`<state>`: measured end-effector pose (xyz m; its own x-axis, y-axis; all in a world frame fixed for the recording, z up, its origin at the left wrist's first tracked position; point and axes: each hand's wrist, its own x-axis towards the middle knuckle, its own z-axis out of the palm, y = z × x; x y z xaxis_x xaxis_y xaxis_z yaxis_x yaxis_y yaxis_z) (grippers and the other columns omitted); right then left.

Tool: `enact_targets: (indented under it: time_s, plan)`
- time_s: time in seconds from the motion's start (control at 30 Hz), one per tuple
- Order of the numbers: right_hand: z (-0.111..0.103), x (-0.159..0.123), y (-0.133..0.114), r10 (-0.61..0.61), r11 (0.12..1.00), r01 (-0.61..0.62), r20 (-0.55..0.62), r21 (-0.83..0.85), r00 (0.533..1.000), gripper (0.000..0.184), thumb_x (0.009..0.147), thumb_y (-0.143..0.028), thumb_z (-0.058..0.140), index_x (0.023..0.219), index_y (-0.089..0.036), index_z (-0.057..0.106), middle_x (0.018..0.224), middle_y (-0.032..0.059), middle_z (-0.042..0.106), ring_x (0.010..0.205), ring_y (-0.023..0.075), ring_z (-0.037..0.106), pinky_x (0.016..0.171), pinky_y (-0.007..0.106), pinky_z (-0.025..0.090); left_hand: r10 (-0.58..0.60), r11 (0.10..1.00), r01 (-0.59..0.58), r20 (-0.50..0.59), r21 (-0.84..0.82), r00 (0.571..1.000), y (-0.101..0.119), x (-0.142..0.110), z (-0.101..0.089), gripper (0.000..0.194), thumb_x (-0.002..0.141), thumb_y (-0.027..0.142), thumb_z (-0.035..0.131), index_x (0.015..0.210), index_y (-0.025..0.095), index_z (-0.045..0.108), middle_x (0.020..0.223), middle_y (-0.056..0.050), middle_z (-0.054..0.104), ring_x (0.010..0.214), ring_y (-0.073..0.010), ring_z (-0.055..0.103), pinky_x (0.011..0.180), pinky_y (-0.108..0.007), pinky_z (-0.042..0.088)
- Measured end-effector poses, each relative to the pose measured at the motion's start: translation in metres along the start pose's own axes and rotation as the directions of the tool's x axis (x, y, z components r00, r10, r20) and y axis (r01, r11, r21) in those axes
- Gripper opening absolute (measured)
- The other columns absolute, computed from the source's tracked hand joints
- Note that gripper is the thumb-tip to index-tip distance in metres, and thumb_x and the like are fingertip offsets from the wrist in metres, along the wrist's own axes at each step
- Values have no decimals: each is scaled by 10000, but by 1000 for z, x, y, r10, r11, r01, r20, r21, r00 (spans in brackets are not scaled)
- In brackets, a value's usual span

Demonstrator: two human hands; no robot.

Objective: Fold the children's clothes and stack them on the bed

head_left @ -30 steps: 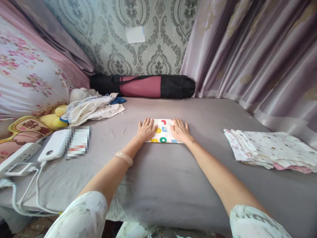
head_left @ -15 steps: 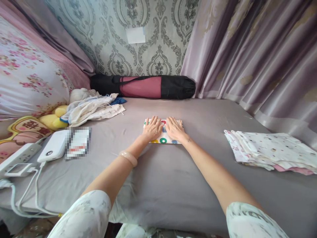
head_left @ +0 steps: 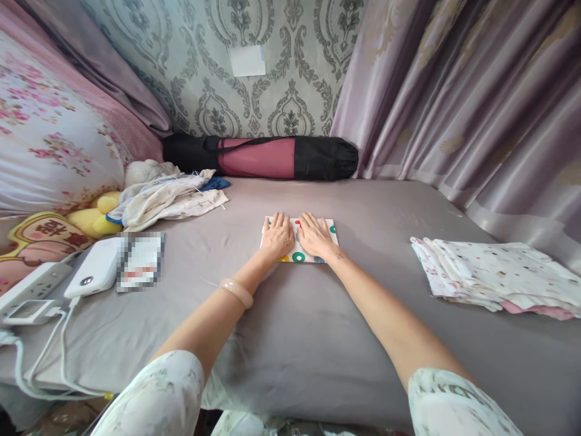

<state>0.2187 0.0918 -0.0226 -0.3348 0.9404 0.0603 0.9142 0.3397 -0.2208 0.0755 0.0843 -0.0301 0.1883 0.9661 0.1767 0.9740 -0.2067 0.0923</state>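
- The back wall (head_left: 290, 100) wore pale grey wallpaper with dark, scrolling medallions.
- A white rectangular sheet (head_left: 247, 61) sat slightly tilted on it.
- A mauve curtain (head_left: 422, 103) with gold-toned motifs hung in deep folds at the right; a plainer mauve drape (head_left: 131, 79) slanted down at the left.
- A broad, grey, cloth-covered surface (head_left: 385, 212) stretched back toward the wall.
- Soft light put a sheen on the right-hand folds.

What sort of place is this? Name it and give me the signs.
Probably a bedroom: a grey sheet covers the broad surface, floral bedding seems to be piled at the left, and long curtains hang at the right.
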Motion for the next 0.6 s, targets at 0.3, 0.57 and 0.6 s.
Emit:
enact_targets:
  time_s: [0.3,0.57,0.6]
  plan:
    - [14,5,-2,-62,998,61,-18,-22,998,571,985,-301,193,1493,-86,343,1568,105,312,1452,225,238,1193,459,84,-58,997,62,91,-40,994,-4,1,3,541,989,338,184,1462,156,372,1555,-103,345,1456,-257,254,1183,-488,195]
    - [3,-18,-18,-69,998,67,-76,-21,995,573,982,-286,206,1496,-64,326,1590,124,246,1474,228,166,1197,442,45,-4,1000,4,35,1,999,2,-29,-15,579,989,348,189,1480,74,328,1574,-153,283,1479,-270,179,1203,-476,126]
    - [4,-21,-20,-77,997,75,-72,-25,994,572,979,-281,211,1496,-65,326,1591,122,243,1476,225,161,1198,440,43,3,1000,-3,41,3,999,2,-33,-14,579,989,348,190,1482,76,326,1578,-148,277,1481,-268,176,1205,-470,122]
